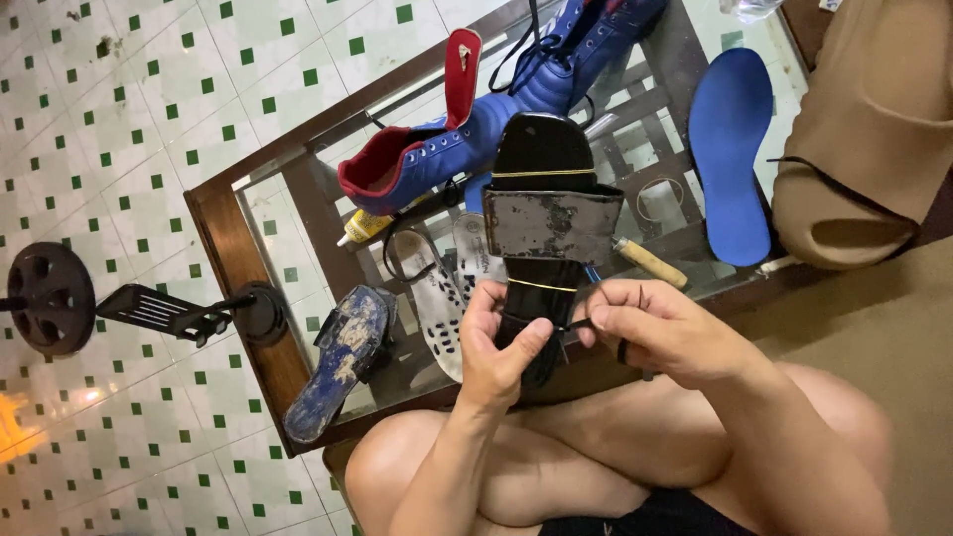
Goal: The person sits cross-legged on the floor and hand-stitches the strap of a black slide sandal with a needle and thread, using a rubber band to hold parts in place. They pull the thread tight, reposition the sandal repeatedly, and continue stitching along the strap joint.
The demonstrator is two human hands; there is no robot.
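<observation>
There is one black sandal [541, 199] held up over the near edge of the glass table [223, 238]. It has a worn grey strap [551, 223] across it and two thin yellow bands [541, 174] around it. On the table lie two blue boots [467, 139], one with a red lining and a red tongue sticking up. One blue insole [732, 149] lies near the right edge. One white sole with holes [437, 303] lies under the sandal, close to the near edge. One old blue sole [338, 362] leans at the near left corner. One small yellow tube [362, 226] lies by the red-lined boot, and one tool with a pale wooden handle [650, 263] lies just right of the sandal.

The table has a dark wooden frame and a see-through top. The floor [149, 129] is white tile with little green squares. One black weight bar with round plates [119, 303] lies on the floor to the left. A brown cushion [859, 149] sits past the right edge.

The person sits with bare knees crossed. The left hand [501, 347] wraps around the sandal's lower end, thumb on top. The right hand [665, 333] is curled, its fingers pinching a thin dark thing at the sandal's side. I cannot tell what that thin thing is.
</observation>
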